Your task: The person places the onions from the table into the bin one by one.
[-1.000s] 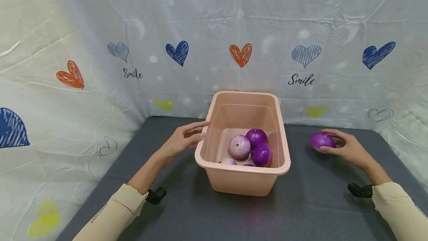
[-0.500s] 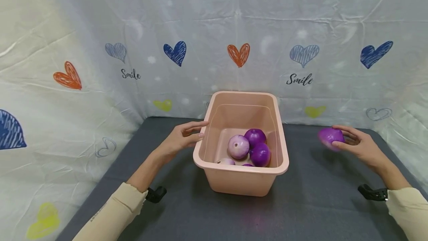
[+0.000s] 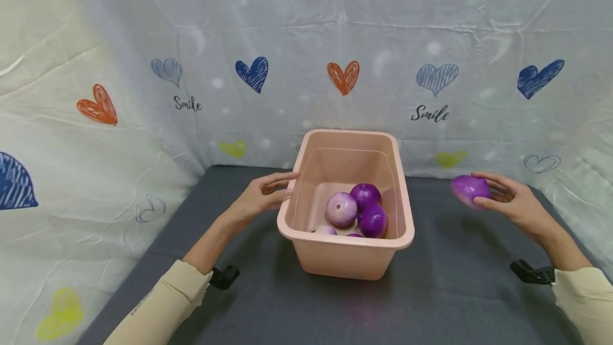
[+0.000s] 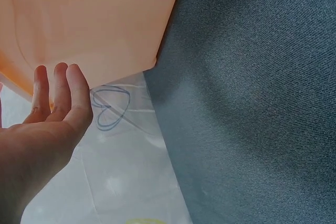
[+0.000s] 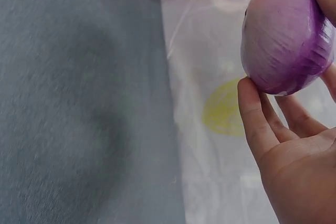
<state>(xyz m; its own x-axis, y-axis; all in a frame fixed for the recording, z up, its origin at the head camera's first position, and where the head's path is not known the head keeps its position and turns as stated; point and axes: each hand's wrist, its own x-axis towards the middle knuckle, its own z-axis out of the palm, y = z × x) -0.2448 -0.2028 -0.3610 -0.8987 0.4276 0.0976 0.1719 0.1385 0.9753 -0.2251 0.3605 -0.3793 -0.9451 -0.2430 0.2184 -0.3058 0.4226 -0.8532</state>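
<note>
My right hand (image 3: 519,207) holds a purple onion (image 3: 470,191) between thumb and fingers, above the dark tabletop and right of the bin. Close up in the right wrist view, the onion (image 5: 283,38) shows pale on one side and deep purple on the other. At the left side of the peach plastic bin (image 3: 342,260), my left hand (image 3: 256,198) touches the rim with relaxed fingers. In the left wrist view those fingers (image 4: 61,87) lie against the bin's outer wall. Inside sit several onions, among them a pale one (image 3: 341,209) and a dark purple one (image 3: 372,221); the front wall partly hides others.
The grey cloth-covered table (image 3: 445,292) runs back to a white curtain (image 3: 297,25) printed with hearts and the word Smile. The bin stands near the table's back edge, close to this curtain. More curtain hangs along the left and right sides.
My right hand has lifted the onion off the table, moving right and up, then slightly back left. The left hand stays at the bin's rim.
</note>
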